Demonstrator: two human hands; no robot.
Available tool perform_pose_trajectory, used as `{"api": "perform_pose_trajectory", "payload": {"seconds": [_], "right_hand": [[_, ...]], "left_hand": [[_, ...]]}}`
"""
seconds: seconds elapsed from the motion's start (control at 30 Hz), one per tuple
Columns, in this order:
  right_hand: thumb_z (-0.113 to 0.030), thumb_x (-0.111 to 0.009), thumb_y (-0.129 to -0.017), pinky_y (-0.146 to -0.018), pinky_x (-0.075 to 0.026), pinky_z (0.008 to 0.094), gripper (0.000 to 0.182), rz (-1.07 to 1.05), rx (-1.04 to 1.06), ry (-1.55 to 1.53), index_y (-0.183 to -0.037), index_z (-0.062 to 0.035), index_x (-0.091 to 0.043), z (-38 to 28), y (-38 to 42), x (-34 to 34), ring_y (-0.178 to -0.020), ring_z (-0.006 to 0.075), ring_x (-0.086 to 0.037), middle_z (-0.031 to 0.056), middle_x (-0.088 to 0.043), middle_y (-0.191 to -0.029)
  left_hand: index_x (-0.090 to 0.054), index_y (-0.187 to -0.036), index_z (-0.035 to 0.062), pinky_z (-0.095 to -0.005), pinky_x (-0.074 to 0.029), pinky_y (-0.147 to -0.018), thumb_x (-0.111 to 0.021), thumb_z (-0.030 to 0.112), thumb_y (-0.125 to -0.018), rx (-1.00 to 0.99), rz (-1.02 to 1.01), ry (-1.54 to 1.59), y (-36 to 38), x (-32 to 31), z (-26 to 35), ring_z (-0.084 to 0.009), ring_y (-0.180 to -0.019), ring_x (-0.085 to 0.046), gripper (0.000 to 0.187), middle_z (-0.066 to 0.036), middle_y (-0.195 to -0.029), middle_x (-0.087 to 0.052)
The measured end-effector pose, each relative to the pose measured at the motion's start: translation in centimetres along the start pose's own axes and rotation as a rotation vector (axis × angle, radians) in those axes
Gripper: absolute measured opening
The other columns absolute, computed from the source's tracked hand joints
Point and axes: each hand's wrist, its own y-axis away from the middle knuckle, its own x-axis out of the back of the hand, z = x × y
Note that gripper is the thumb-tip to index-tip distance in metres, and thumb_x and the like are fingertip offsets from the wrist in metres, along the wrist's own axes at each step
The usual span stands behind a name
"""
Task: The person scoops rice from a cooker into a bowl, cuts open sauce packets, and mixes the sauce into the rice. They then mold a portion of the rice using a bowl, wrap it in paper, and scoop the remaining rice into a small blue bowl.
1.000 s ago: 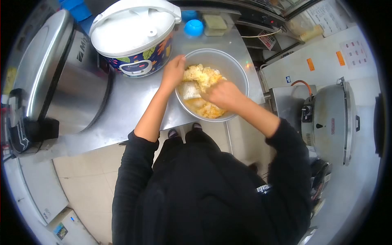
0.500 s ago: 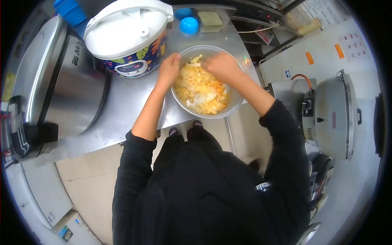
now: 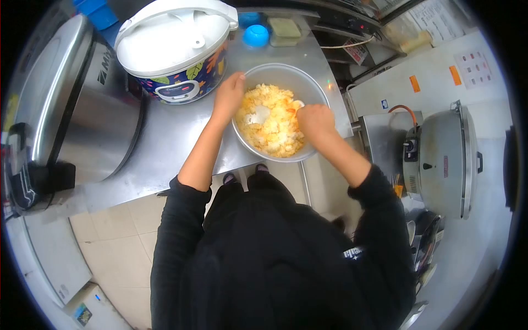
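Note:
A round grey metal bowl (image 3: 314,82) holds yellow-tinted rice (image 3: 270,124) with orange bits and a pale whitish patch. My left hand (image 3: 229,99) grips its left rim, thumb uppermost. Over the right side of the bowl, my right hand (image 3: 316,124) is closed in a fist at the edge of the rice. A small pale edge (image 3: 298,104) shows beside its knuckles; the rest of whatever it holds is hidden.
On the steel counter (image 3: 165,129) stand a patterned rice cooker (image 3: 176,82) and a large steel cooker (image 3: 102,124) at left. A blue bowl (image 3: 256,36) and a lidded container (image 3: 284,32) sit behind. A grey appliance (image 3: 443,162) is at right.
My right hand has moved from the bowl's far side down and right, toward its near right side. The rice has shifted, leaving the far inner wall bare. My left hand stays at the rim.

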Motion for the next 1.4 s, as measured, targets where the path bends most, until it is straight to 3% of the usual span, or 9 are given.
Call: {"api": "perform_pose_trajectory", "payload": {"seconds": [0.13,0.23,0.33,0.43,0.5,0.93,1.17,1.27,1.4], "right_hand": [[-0.01,-0.059,-0.07,-0.054,-0.046,0.032,0.008,0.342,0.27,-0.175,-0.071,-0.0061,-0.065,-2.9,3.8,0.6,-0.061,0.0214,-0.063,0.0071,-0.061,-0.062],[-0.011,-0.056,-0.072,-0.055,-0.047,0.0329,0.021,0.403,0.33,-0.154,-0.091,-0.006,-0.064,-2.4,6.4,5.4,-0.059,0.0193,-0.061,0.0048,-0.06,-0.067],[-0.014,-0.056,-0.072,-0.055,-0.047,0.0333,0.018,0.236,0.354,-0.073,-0.087,-0.0075,-0.065,-3.9,5.2,1.1,-0.061,0.018,-0.062,0.0055,-0.061,-0.066],[-0.011,-0.06,-0.064,-0.051,-0.045,0.0334,0.006,0.392,0.283,-0.123,-0.058,-0.0087,-0.062,-1.8,0.6,-0.9,-0.052,0.0207,-0.06,0.0084,-0.059,-0.057],[-0.011,-0.061,-0.064,-0.049,-0.046,0.034,0.008,0.456,0.145,-0.133,-0.056,-0.0107,-0.062,0.1,-1.4,1.4,-0.054,0.0213,-0.061,0.0077,-0.06,-0.057],[-0.014,-0.061,-0.066,-0.048,-0.048,0.0349,0.008,0.255,0.423,-0.085,-0.061,-0.0105,-0.066,-2.0,0.1,-1.5,-0.057,0.0226,-0.063,0.0071,-0.063,-0.061],[-0.017,-0.062,-0.066,-0.05,-0.048,0.0385,0.008,0.355,0.219,-0.29,-0.063,-0.0113,-0.067,0.5,-3.6,-2.4,-0.061,0.0257,-0.064,0.0096,-0.064,-0.065],[-0.016,-0.062,-0.067,-0.051,-0.049,0.0385,0.008,0.17,0.06,-0.197,-0.065,-0.0113,-0.067,2.4,-2.6,-0.5,-0.063,0.0261,-0.065,0.0091,-0.064,-0.067],[-0.013,-0.061,-0.066,-0.052,-0.049,0.037,0.007,0.325,0.129,-0.171,-0.064,-0.0102,-0.066,0.7,-1.8,-1.4,-0.061,0.026,-0.064,0.0087,-0.064,-0.064]], "left_hand": [[-0.058,-0.111,0.0006,-0.0342,-0.041,-0.087,-0.042,0.028,-0.092,0.007,-0.02,0.008,0.0,-0.2,-0.7,-0.0303,-0.1,-0.058,0.036,-0.02,-0.104,-0.062],[-0.057,-0.111,0.0004,-0.0325,-0.041,-0.087,-0.042,0.028,-0.093,0.007,-0.029,0.005,-0.1,0.0,-0.7,-0.0277,-0.099,-0.058,0.037,-0.019,-0.104,-0.062],[-0.057,-0.111,0.0005,-0.0324,-0.041,-0.087,-0.042,0.029,-0.093,0.01,-0.04,-0.006,0.4,0.3,0.4,-0.0274,-0.099,-0.058,0.037,-0.018,-0.104,-0.062],[-0.058,-0.109,0.0008,-0.0358,-0.042,-0.085,-0.042,0.027,-0.092,0.017,-0.033,0.005,0.4,0.2,0.4,-0.0334,-0.098,-0.058,0.035,-0.021,-0.101,-0.062],[-0.059,-0.108,0.0008,-0.0375,-0.043,-0.084,-0.042,0.026,-0.092,0.005,-0.013,0.007,0.1,0.2,0.1,-0.0364,-0.097,-0.058,0.034,-0.022,-0.1,-0.062],[-0.058,-0.109,0.0024,-0.0322,-0.041,-0.085,-0.042,0.028,-0.093,0.004,-0.066,-0.007,0.0,0.2,0.2,-0.027,-0.094,-0.058,0.035,-0.017,-0.1,-0.063],[-0.058,-0.108,0.0005,-0.0379,-0.042,-0.084,-0.042,0.027,-0.092,0.044,-0.037,0.001,0.3,0.3,1.0,-0.0358,-0.098,-0.057,0.035,-0.023,-0.101,-0.061],[-0.058,-0.109,0.0012,-0.0377,-0.042,-0.084,-0.042,0.027,-0.092,-0.026,-0.015,-0.027,0.0,0.0,-0.3,-0.0362,-0.098,-0.057,0.035,-0.023,-0.101,-0.061],[-0.058,-0.109,0.0017,-0.0377,-0.043,-0.084,-0.042,0.027,-0.092,-0.017,-0.029,-0.016,-0.1,0.2,0.2,-0.0363,-0.097,-0.058,0.034,-0.022,-0.101,-0.062]]}}
